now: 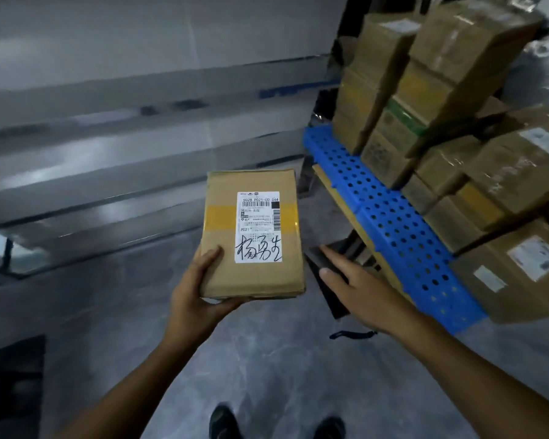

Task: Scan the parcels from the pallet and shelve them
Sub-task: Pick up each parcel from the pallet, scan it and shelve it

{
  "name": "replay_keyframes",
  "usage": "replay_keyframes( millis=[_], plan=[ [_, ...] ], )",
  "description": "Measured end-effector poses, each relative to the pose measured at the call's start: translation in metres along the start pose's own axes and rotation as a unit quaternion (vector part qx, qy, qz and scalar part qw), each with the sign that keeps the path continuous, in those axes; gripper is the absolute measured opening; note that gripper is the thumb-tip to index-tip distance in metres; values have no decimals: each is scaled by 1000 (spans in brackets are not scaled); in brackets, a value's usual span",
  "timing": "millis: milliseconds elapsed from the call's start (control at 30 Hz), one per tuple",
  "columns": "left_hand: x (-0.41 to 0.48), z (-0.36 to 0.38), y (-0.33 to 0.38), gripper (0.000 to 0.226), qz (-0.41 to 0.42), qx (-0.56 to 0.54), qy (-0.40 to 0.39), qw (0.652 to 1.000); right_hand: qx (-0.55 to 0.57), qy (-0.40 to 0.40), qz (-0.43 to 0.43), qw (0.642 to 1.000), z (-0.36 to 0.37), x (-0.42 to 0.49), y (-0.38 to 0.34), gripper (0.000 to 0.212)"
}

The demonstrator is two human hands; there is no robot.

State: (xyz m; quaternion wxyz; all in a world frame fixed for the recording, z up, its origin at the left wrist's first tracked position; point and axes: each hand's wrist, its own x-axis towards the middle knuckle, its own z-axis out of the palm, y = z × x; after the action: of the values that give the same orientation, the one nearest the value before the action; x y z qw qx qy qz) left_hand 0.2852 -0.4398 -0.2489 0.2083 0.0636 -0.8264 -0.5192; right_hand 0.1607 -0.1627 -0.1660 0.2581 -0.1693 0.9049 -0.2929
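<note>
Grey floor (pixel 267 359) spreads below, with a blue pallet (pixel 393 223) at right carrying stacked cardboard boxes (pixel 441 90). The left grip (pixel 194 293) holds a labelled parcel (pixel 254 232) from beneath, thumb over its near corner. The right grip (pixel 362 289) clasps a dark scanner (pixel 330 299) just right of the parcel, near the pallet

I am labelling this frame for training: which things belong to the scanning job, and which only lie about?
Job: parcel in left hand; scanner in right hand; pallet; boxes; shelves.
Lying about: dark mat; black strap, perhaps the scanner's.
</note>
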Motion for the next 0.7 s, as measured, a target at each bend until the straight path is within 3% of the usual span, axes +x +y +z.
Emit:
replay_keyframes(
  millis=[133,333,567,700],
  plan=[
    [14,-75,-39,92,14,67,29,997,-141,-54,-49,987,0,36,-73,62],
    [23,-159,-82,93,66,141,32,987,-364,-115,-105,918,-1,77,-169,65],
    [27,-206,-102,92,91,190,41,977,-469,-108,-171,860,-2,109,-240,61],
    [41,-225,-114,90,81,202,54,975,-471,-106,-220,847,8,137,-272,52]
  ],
)
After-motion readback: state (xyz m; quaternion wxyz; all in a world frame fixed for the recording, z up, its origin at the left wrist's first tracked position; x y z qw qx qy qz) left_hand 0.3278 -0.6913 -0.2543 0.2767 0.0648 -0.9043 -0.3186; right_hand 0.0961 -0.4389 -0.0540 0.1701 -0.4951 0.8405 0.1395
